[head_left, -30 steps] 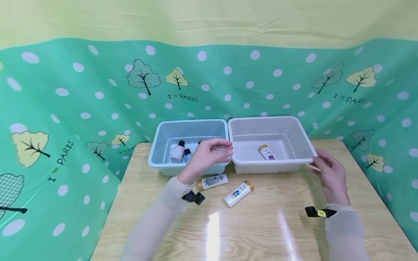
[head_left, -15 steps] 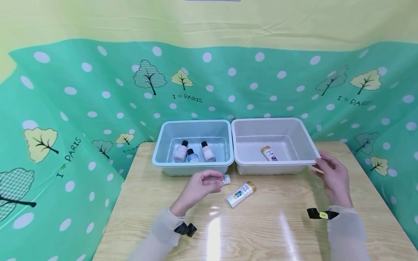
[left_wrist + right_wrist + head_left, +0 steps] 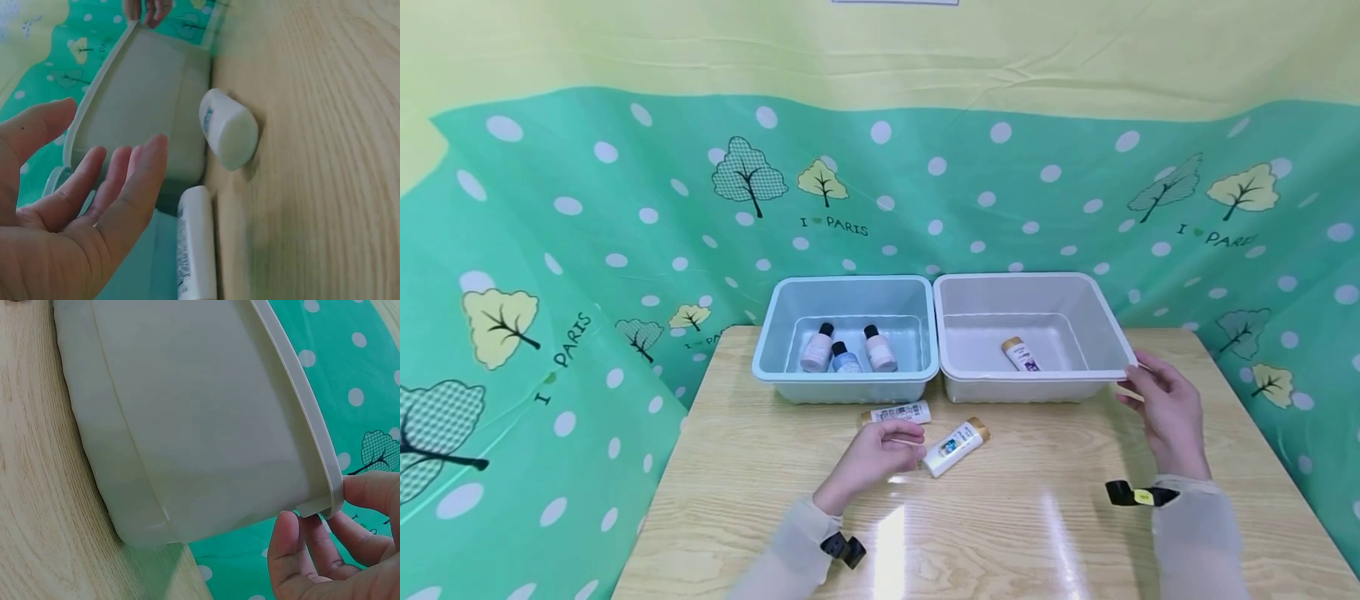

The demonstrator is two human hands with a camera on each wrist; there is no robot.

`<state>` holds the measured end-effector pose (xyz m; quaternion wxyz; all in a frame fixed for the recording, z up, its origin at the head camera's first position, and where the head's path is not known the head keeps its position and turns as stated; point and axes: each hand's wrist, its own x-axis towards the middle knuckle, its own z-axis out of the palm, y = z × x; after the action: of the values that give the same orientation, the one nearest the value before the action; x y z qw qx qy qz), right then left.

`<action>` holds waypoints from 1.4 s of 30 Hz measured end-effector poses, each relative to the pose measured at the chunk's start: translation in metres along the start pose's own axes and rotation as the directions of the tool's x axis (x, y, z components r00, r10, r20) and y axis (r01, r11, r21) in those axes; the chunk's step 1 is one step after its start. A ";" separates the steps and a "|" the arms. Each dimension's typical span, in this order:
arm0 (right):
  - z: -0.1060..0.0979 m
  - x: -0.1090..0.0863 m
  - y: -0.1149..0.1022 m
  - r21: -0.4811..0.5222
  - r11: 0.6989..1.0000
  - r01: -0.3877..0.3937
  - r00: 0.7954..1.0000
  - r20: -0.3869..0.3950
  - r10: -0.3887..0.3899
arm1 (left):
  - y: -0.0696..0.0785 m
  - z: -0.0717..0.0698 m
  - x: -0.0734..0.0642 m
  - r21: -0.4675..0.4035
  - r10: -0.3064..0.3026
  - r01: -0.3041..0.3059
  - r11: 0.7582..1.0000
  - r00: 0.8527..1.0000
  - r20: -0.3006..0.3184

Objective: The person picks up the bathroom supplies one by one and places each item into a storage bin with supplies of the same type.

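My left hand [image 3: 880, 457] hovers over the wooden table, fingers apart and loosely bent with nothing between them in the left wrist view. Just right of its fingertips lies a white bottle with a gold cap [image 3: 955, 447]. Behind the hand, a second white bottle [image 3: 904, 413] lies label-side up, its gold cap end partly covered by the hand. At the right, my right hand [image 3: 1168, 412] pinches the front right corner of the grey-white bin [image 3: 1030, 387] by its rim, thumb on top and fingers beneath. Inside that bin lies a gold-capped white bottle [image 3: 1021, 355].
Left of the grey-white bin stands a light blue bin [image 3: 850, 388]. In it are two pink bottles [image 3: 816, 352] and a blue bottle [image 3: 846, 361], all black-capped. A green dotted curtain [image 3: 925, 192] hangs behind the table [image 3: 1022, 500].
My left hand has come back from over the blue bin toward the front, down beside the white bottles. The right hand stays at the bin's corner. The head view has shifted slightly.
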<state>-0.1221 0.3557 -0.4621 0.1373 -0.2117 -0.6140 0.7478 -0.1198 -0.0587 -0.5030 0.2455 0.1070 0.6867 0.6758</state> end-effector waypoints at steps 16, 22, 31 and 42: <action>-0.001 0.000 0.001 -0.001 1.000 -0.010 1.000 0.004 0.010 | -0.022 0.015 0.017 0.314 0.012 0.010 0.949 0.998 -0.067; -0.001 0.000 0.000 -0.030 0.999 -0.025 1.000 -0.002 0.025 | -0.027 0.020 0.021 0.385 0.034 -0.012 0.923 0.998 -0.050; -0.002 0.001 0.001 -0.015 1.000 -0.012 1.000 0.002 0.012 | -0.030 0.028 0.026 0.578 0.085 -0.047 0.814 0.996 -0.038; -0.002 0.001 0.002 -0.015 1.000 -0.017 1.000 -0.003 0.017 | -0.033 0.030 0.030 0.672 0.098 -0.053 0.739 0.995 -0.029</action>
<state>-0.1224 0.3574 -0.4647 0.1303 -0.2192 -0.6174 0.7442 -0.1256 -0.0204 -0.5402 0.1414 0.1946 0.8860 0.3965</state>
